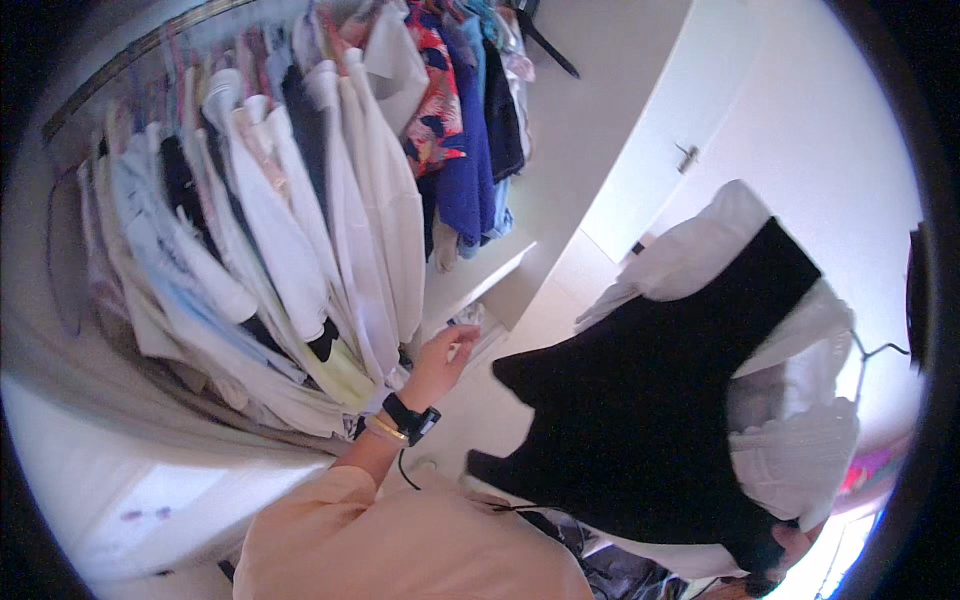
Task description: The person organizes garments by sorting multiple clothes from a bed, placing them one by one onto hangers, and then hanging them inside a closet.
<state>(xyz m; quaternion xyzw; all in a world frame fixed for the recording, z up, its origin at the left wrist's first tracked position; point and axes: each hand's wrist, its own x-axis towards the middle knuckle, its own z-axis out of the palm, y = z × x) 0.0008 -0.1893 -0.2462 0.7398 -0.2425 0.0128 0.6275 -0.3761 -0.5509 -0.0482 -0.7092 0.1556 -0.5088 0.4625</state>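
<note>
My right hand (796, 546), partly hidden at the lower right, grips the edge of a black garment (637, 390). The cloth hangs spread out in front of me. White fabric with puffed, gathered parts (795, 457) shows behind and beside the black cloth; whether it is the same garment I cannot tell. My left hand (442, 364) is raised between the garment and a row of hanging clothes (300, 225). Its fingers are loosely bent and apart from the thumb, with nothing visible in them. A black watch (411, 420) and a gold-coloured bangle (386, 429) are on that wrist.
A clothes rail (142, 56) carries shirts and coloured garments on hangers. A white door (652, 142) with a metal handle (686, 157) stands beyond. A wire hanger (862, 352) shows at right. Dark items (630, 570) lie below the garment.
</note>
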